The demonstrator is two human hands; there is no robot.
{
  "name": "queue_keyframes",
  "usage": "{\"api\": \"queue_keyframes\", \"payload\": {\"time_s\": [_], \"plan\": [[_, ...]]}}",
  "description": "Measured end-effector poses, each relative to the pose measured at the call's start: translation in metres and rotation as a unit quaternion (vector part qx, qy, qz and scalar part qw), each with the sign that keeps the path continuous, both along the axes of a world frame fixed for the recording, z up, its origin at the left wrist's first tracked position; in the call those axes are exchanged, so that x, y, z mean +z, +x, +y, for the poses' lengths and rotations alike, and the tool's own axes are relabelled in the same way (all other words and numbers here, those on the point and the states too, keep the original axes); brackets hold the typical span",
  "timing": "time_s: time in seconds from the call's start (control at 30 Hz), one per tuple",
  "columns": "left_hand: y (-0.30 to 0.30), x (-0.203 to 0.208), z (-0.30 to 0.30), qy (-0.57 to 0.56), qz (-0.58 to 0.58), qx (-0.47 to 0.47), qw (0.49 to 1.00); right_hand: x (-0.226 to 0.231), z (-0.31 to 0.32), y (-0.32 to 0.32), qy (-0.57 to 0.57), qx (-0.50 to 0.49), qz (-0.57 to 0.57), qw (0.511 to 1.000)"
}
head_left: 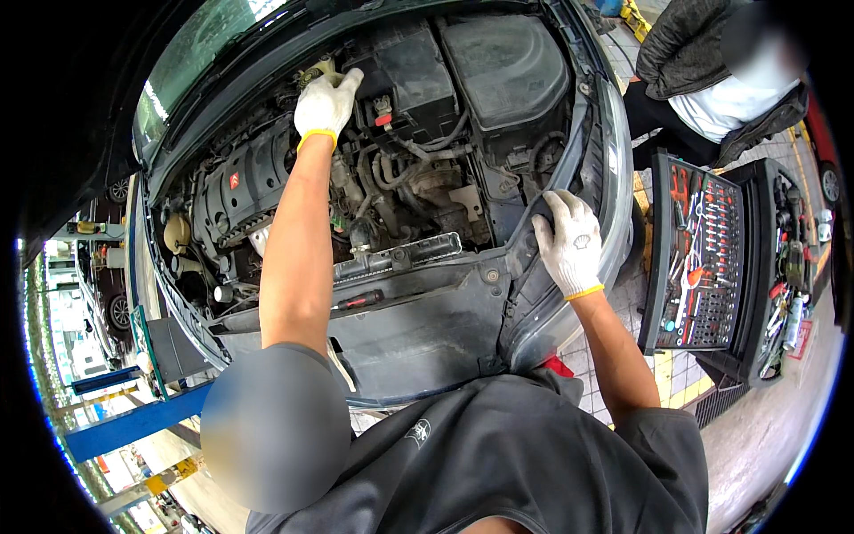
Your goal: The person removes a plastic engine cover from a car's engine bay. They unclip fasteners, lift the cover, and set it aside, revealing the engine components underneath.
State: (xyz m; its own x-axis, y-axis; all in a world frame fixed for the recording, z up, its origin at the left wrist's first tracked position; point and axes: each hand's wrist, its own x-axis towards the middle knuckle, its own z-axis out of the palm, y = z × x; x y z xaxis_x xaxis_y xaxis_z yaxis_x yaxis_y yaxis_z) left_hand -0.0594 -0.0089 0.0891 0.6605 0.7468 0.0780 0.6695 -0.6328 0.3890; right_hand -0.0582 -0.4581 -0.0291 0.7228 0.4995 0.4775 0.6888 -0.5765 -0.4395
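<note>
White-gloved left hand (326, 104) half curled, fingertips hidden: cannot tell if gripping. Yellowish engine-bay part (326, 67) just beyond it at twelve o'clock, long axis unclear; left hand nearer. Right hand (570, 240), at four o'clock, fingers spread, rests empty on car's front corner (531, 292).

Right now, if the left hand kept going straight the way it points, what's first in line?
Likely the yellowish plastic reservoir, just beyond the curled fingers of the white-gloved left hand. Depth is unclear; I can't tell whether they already touch.
</note>
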Motion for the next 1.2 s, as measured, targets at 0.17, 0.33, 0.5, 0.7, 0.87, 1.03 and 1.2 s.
{"api": "queue_keyframes", "payload": {"time_s": [0.17, 0.33, 0.5, 0.7, 0.87, 1.03, 1.2], "plan": [[-0.024, -0.013, -0.033, 0.069, 0.071, -0.221, 0.970, -0.002, -0.002, 0.001, 0.003, -0.001, -0.008, 1.000], [-0.022, -0.023, -0.036, 0.200, 0.159, -0.279, 0.926, -0.001, -0.001, 0.001, 0.007, 0.007, -0.007, 1.000], [-0.018, -0.025, -0.025, 0.213, 0.146, -0.324, 0.910, 0.002, -0.002, 0.002, 0.004, 0.011, -0.002, 1.000], [-0.021, -0.033, -0.019, 0.245, 0.099, -0.373, 0.889, 0.001, -0.004, 0.001, 0.004, 0.010, -0.001, 1.000], [-0.015, -0.033, -0.018, 0.265, 0.145, -0.397, 0.866, 0.001, -0.004, 0.001, -0.001, 0.004, -0.004, 1.000], [-0.011, -0.039, -0.012, 0.303, 0.193, -0.400, 0.843, 0.001, -0.005, 0.001, 0.000, 0.005, 0.001, 1.000], [-0.007, -0.029, 0.014, 0.244, 0.115, -0.444, 0.854, 0.001, -0.003, 0.001, 0.001, 0.008, 0.001, 1.000]]}}
